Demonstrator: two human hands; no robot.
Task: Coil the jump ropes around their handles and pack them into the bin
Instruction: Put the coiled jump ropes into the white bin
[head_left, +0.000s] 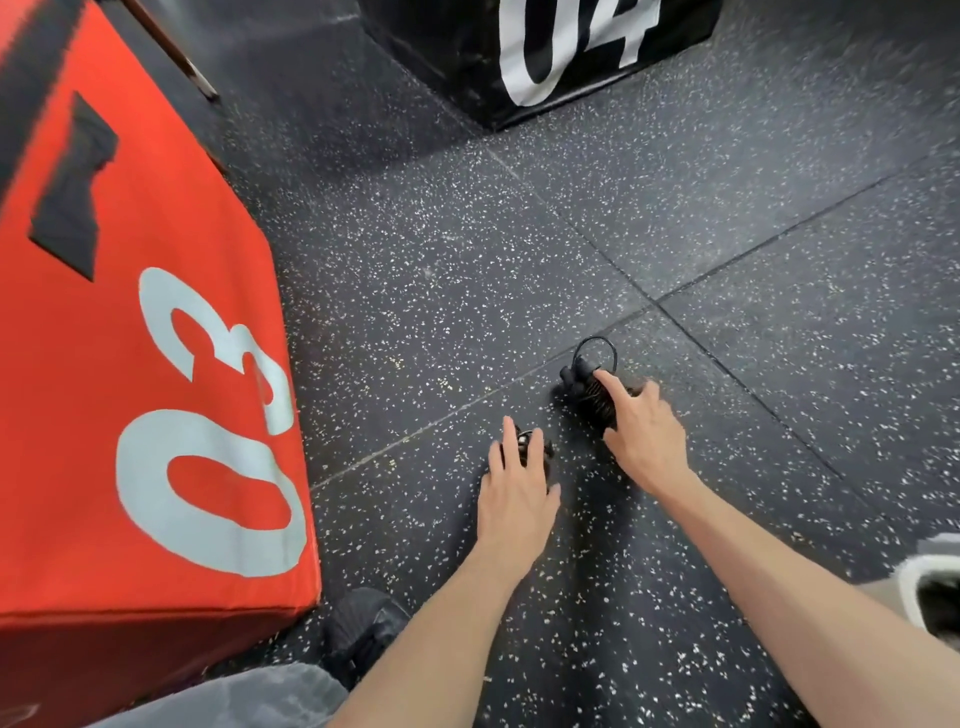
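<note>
While you crouch beside the red box (140, 322), your left hand (514, 491) grips one coiled rope (535, 447) and your right hand (641, 431) grips another rope (589, 392) on the floor (441, 260).

- A red-orange box (130, 364) is filling the left of the frame, carrying pale grey-white "03" numerals and a black strap patch at upper left.
- A black box (519, 47) is sitting at the top centre, showing white "04" numerals.
- The dark charcoal floor (779, 234), speckled white and tan, is spreading across the frame, with thin paler seams crossing it.
- Two black coiled jump ropes, the larger one (589, 392) right of centre and the smaller one (532, 447) beside it, are blending into the floor.
- A black shoe (363, 629) is showing at bottom centre.
- Grey fabric (234, 696) is showing at the bottom left.
</note>
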